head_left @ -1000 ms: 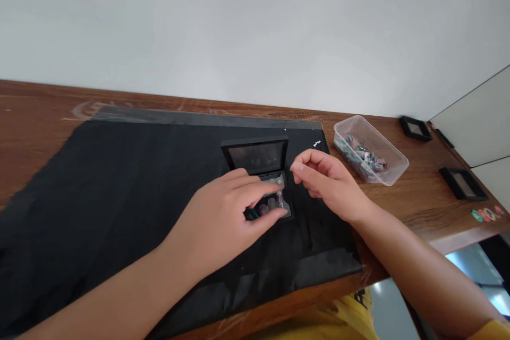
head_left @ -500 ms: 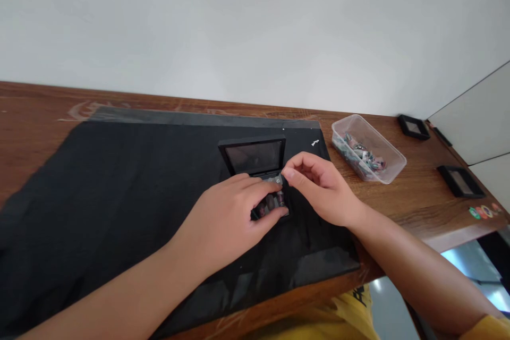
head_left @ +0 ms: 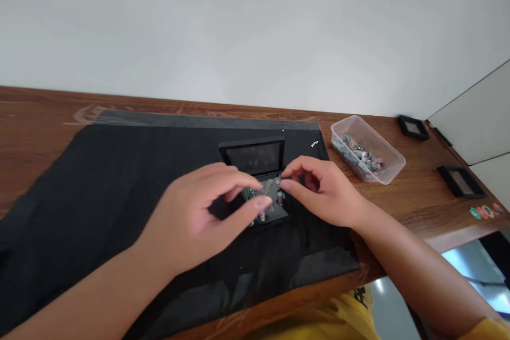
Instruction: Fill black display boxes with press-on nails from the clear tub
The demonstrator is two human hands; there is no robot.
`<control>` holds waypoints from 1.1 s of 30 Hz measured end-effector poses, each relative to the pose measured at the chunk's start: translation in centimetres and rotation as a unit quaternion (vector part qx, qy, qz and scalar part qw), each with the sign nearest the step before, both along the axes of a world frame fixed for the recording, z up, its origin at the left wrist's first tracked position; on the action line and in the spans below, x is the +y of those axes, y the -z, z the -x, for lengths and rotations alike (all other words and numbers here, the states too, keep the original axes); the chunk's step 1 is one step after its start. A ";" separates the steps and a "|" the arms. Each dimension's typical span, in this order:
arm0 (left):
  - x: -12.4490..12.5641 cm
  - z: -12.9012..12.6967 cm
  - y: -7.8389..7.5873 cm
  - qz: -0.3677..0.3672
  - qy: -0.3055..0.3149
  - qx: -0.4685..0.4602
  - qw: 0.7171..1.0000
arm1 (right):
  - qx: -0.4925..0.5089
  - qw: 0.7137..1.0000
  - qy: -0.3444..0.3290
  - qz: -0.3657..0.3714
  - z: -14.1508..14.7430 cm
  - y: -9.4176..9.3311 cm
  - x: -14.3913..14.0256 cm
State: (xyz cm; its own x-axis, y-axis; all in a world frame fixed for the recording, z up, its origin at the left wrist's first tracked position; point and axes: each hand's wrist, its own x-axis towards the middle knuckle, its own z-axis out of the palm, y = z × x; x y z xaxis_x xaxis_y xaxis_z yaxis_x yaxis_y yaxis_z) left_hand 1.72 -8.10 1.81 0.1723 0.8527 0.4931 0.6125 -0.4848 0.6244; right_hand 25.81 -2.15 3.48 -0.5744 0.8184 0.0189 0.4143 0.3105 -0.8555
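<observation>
A small black case [head_left: 252, 143] stands with its windowed lid raised on the black mat. In its base sits a greyish see-through surface [head_left: 274, 213] bearing several small greenish and dark pieces, too small to name. My left hand [head_left: 199, 212] hovers over the base's left part, thumb and forefinger apart, covering some greenish pieces. At the base's right edge is my right hand [head_left: 322, 188], its fingers curled and the thumb close to the forefinger. Whatever lies between those tips is too small to make out.
A clear plastic tub [head_left: 368, 151] of small mixed pieces stands right of the mat [head_left: 119, 180]. Two more black cases [head_left: 413, 127] lie farther right, near round stickers [head_left: 481, 212]. A white scrap [head_left: 314, 144] rests on the mat; a wall rises behind.
My left hand has moved left and its thumb and forefinger have spread, uncovering more of the case's base. Greenish pieces now show at the left. My right hand has barely moved.
</observation>
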 end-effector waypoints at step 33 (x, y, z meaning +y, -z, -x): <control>4.1 3.4 2.9 0.160 -0.100 -0.130 0.973 | -0.019 0.997 0.028 -0.073 -0.1 1.3 0.6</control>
